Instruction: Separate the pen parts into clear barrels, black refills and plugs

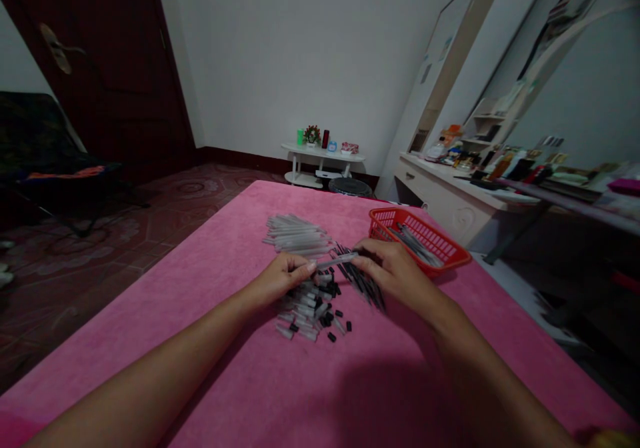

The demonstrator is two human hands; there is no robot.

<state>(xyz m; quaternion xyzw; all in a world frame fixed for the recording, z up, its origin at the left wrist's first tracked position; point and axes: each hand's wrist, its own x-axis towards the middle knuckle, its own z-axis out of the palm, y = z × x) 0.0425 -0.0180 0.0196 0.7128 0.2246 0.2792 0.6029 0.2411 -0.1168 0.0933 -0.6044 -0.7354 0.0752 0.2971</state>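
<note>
My left hand (283,278) and my right hand (390,268) pinch the two ends of one clear pen barrel (336,260) just above a pink-covered table (240,368). Below the hands lies a heap of small clear and black pen parts (313,311). A bundle of thin black refills (363,285) lies under my right hand. A pile of clear pen barrels (297,235) lies farther back. A red plastic basket (440,251) with several pens in it stands right of my right hand.
A small white side table (323,158) with flowers and trinkets stands at the far wall. A cluttered dressing table (465,195) with a mirror is on the right. A dark chair (55,168) and a dark door (110,61) are at the left.
</note>
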